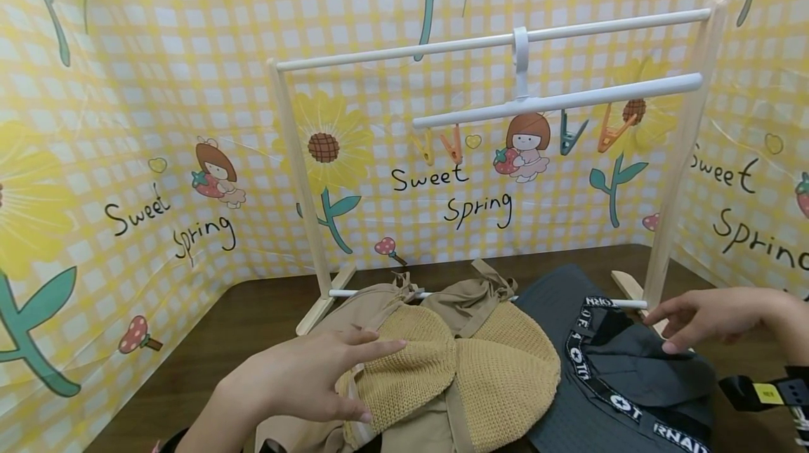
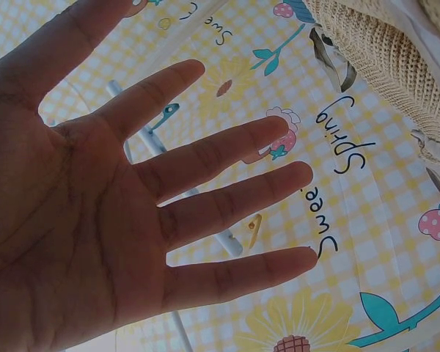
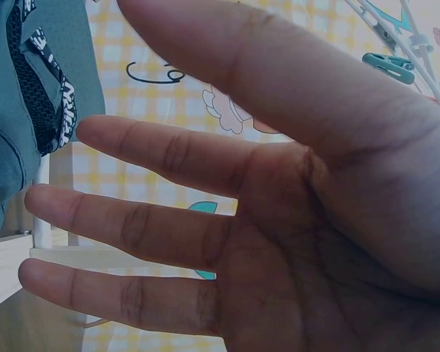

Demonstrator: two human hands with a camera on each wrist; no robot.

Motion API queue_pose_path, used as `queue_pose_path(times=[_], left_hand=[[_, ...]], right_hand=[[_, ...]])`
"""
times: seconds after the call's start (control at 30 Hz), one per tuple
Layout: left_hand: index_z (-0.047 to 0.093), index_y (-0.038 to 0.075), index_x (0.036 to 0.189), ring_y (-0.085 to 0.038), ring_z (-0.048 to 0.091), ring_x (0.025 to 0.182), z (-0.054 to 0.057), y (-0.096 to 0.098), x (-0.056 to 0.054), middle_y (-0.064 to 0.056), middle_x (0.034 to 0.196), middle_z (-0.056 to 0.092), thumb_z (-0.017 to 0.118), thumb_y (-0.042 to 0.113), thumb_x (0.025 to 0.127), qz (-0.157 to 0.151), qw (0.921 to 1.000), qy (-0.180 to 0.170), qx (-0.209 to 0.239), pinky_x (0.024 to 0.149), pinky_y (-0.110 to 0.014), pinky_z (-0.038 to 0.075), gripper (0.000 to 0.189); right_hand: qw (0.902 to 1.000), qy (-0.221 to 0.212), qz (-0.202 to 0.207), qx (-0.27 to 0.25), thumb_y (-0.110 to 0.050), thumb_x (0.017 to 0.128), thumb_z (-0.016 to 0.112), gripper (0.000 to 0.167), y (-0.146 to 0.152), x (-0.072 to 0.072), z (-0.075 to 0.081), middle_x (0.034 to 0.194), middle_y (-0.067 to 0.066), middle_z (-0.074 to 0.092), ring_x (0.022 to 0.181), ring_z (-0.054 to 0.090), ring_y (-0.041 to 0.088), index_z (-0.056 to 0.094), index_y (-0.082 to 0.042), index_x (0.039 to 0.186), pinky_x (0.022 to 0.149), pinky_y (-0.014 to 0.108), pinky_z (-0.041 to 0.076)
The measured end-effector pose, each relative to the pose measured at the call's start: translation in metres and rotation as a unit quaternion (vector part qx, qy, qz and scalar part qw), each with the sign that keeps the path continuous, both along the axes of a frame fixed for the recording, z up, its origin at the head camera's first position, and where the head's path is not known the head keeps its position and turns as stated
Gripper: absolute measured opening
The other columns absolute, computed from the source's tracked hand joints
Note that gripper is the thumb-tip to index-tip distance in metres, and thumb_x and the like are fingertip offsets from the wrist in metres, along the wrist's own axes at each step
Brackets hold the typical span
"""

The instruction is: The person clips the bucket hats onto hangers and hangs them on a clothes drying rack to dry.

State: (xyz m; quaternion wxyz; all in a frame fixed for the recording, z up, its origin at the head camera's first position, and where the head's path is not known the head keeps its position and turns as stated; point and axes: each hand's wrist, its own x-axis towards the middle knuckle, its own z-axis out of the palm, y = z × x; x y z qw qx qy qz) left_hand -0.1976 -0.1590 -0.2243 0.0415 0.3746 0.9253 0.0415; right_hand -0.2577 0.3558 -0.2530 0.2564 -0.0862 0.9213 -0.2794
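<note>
My left hand hovers over a yellow knitted sun hat with tan fabric and ties. In the left wrist view its fingers are spread and nothing lies in the palm; the knitted hat shows beyond the fingertips. On the right, my right hand is held by the crown of a dark grey bucket hat, which has a black band with white lettering. The right wrist view shows straight fingers and a bare palm, with the grey hat past the fingertips. The two hats lie side by side, their brims overlapping.
Behind the hats stands a wooden rack with a white top rail. A white hanger hooks over it, carrying a green clip, orange clips and a yellow one. Checked patterned cloth surrounds the dark wooden table.
</note>
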Motion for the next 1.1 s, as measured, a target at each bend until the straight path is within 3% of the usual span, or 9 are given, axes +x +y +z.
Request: queue_pose_path(times=[0.13, 0.37, 0.7, 1.1], left_hand=[[0.031, 0.04, 0.143, -0.028, 0.043, 0.132, 0.0002, 0.0, -0.0001, -0.006, 0.143, 0.044, 0.067, 0.05, 0.079, 0.0, 1.0, 0.0, -0.002, 0.092, -0.047, 0.047, 0.075], [0.032, 0.04, 0.143, -0.027, 0.044, 0.13, 0.0002, 0.0005, -0.0003, -0.006, 0.143, 0.044, 0.067, 0.05, 0.079, 0.0, 1.0, -0.002, -0.002, 0.091, -0.046, 0.047, 0.074], [0.032, 0.041, 0.142, -0.027, 0.047, 0.127, -0.0002, 0.0015, -0.0001, -0.006, 0.142, 0.044, 0.068, 0.049, 0.079, 0.002, 1.0, 0.0, -0.005, 0.089, -0.044, 0.049, 0.073], [0.033, 0.04, 0.143, -0.027, 0.044, 0.131, 0.0001, 0.0008, -0.0003, -0.006, 0.143, 0.044, 0.068, 0.048, 0.08, 0.004, 1.0, -0.004, -0.001, 0.091, -0.047, 0.047, 0.073]], right_hand=[[1.0, 0.002, 0.004, 0.004, -0.025, 0.087, 0.065, 0.06, 0.0002, -0.0007, -0.0002, 0.115, 0.017, 0.06, 0.073, 0.049, 0.015, 0.043, 0.01, 0.131, 0.047, 0.021, 0.023], [0.9999, 0.0, 0.008, 0.01, -0.027, 0.088, 0.063, 0.062, 0.0018, -0.0026, -0.0001, 0.117, 0.021, 0.059, 0.097, 0.055, 0.024, 0.041, 0.01, 0.132, 0.058, 0.031, 0.035], [0.9997, 0.002, 0.002, 0.025, -0.029, 0.089, 0.062, 0.062, 0.0025, -0.0045, -0.0014, 0.117, 0.02, 0.059, 0.103, 0.056, 0.03, 0.041, 0.01, 0.132, 0.068, 0.039, 0.042], [0.9991, 0.007, -0.02, 0.036, -0.03, 0.088, 0.063, 0.059, 0.0029, -0.0041, -0.0055, 0.11, 0.008, 0.061, 0.095, 0.054, 0.023, 0.045, 0.008, 0.129, 0.065, 0.035, 0.041]])
